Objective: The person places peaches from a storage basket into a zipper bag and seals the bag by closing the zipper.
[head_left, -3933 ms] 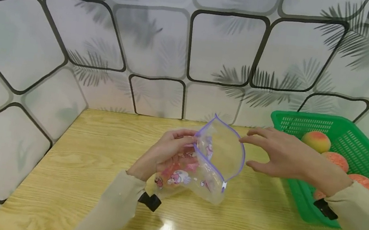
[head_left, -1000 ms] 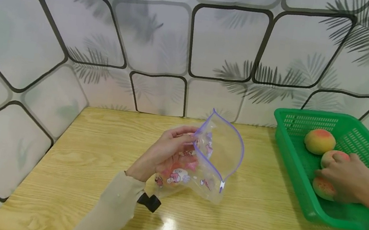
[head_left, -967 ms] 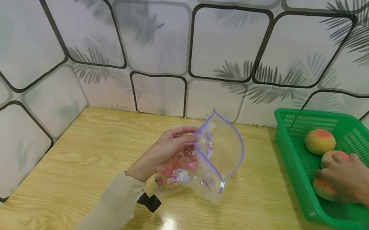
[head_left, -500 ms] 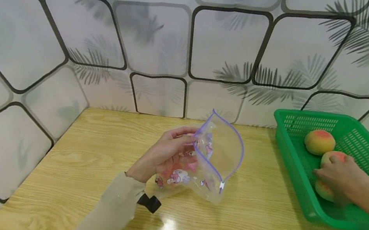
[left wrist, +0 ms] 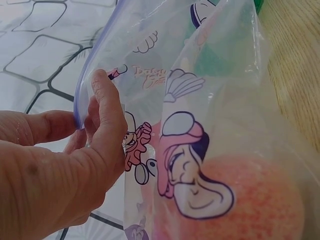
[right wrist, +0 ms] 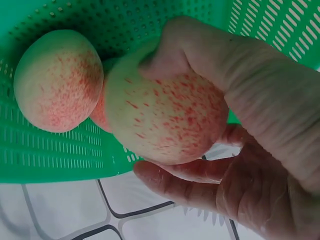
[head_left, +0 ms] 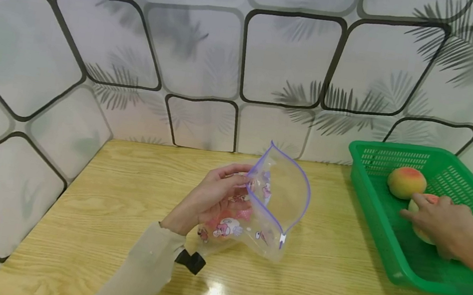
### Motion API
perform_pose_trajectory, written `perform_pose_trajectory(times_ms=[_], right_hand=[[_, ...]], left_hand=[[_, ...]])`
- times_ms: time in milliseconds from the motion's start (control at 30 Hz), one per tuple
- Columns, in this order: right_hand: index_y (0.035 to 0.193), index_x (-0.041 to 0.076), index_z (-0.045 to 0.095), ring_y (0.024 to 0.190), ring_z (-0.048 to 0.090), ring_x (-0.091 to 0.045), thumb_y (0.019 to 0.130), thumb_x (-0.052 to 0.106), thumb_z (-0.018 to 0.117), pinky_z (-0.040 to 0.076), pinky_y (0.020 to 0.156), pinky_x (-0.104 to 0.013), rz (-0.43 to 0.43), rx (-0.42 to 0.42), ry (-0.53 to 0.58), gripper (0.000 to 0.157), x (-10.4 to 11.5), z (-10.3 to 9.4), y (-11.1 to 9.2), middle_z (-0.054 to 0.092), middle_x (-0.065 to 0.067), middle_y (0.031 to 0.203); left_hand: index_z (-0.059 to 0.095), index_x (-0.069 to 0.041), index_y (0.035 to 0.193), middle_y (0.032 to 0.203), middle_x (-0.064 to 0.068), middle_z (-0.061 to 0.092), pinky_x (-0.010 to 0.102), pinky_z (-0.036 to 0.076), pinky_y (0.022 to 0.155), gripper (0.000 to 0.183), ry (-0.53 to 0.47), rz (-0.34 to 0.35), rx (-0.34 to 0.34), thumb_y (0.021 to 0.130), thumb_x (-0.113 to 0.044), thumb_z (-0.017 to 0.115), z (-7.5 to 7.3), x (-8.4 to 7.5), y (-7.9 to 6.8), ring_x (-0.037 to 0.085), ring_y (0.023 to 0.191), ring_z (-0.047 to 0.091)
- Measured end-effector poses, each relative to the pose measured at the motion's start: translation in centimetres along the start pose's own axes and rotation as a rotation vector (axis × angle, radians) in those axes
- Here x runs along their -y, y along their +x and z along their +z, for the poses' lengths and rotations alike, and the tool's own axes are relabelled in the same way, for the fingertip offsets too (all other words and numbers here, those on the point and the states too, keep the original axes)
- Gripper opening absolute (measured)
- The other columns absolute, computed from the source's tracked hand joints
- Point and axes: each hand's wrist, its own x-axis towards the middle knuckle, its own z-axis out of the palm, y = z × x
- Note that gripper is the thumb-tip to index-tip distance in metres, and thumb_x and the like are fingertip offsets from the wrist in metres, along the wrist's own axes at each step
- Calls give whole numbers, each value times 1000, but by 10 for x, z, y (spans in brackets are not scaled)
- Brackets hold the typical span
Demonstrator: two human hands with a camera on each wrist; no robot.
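An enclosed indoor corner is shown, with a wood-grain table (head_left: 115, 231) closed in at the back and on both sides by a pale wall covering (head_left: 204, 52) printed with dark-edged rounded blocks and grey palm fronds. A domestic note is given by a green plastic basket (head_left: 374, 227), peach-like fruit (head_left: 407, 183) and a cartoon-printed zip bag (head_left: 254, 213), but whether a home or a staged booth is seen cannot be told.
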Motion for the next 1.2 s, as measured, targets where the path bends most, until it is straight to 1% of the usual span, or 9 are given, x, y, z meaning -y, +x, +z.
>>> perform_pose_trajectory(times_ms=[100,233,367,500,600,733,800,1067,1200], right_hand=[[108,18,72,69,47,-39,79,-17,76,51,46,-41,4,-24,15,46,-1,-5,0,45,-26,114],[96,7,61,66,44,-39,84,-21,68,46,42,-38,27,-214,-48,31,1,-12,-6,46,-31,112],[87,1,41,62,40,-38,88,-22,61,40,38,-35,81,-389,-96,30,4,-19,-12,44,-30,107],[86,0,37,63,39,-40,90,-21,56,39,34,-38,79,-455,-16,29,3,-24,-14,41,-30,100],[87,3,45,64,37,-40,81,-10,73,38,34,-35,71,-427,76,31,-3,-26,-13,40,-29,94],[89,8,52,66,38,-42,62,2,89,38,34,-34,103,-340,192,47,-10,-32,-10,40,-28,94],[90,8,52,66,38,-41,61,5,91,38,33,-33,112,-340,200,49,-12,-35,-9,40,-27,95],[107,10,62,67,44,-37,61,25,98,43,40,-40,163,-231,47,61,-15,-55,-8,44,-25,100],[104,8,59,65,40,-36,59,21,98,40,39,-37,174,-295,49,61,-12,-60,-8,42,-25,96]], left_hand=[[55,-9,143,102,0,67,25,65,69,37,3,-1,-4,105,-11,55,0,0,-1,12,86,70],[55,-9,143,103,0,67,25,66,70,37,2,-6,-10,105,-11,56,-1,0,-1,11,87,71],[55,-9,142,102,0,67,26,66,70,37,-3,-10,-10,105,-11,56,-1,0,-1,11,87,71],[55,-9,141,102,0,67,26,66,70,37,-5,-7,-10,105,-11,56,-3,2,0,11,87,71],[56,-9,141,101,0,67,26,66,70,36,-5,-4,-9,105,-11,56,-4,2,0,11,87,71],[55,-9,142,100,-1,67,26,66,69,37,-8,-5,-11,105,-12,56,-4,0,-1,11,86,71],[55,-9,142,99,-1,68,26,66,68,37,-10,-7,-10,105,-12,56,-4,0,-1,11,85,71],[54,-9,143,100,-1,67,26,66,68,37,-16,1,2,106,-12,54,-5,-3,-3,11,85,70],[54,-9,143,99,0,67,25,65,68,37,-13,-2,1,106,-12,54,-6,-3,-3,11,85,70]])
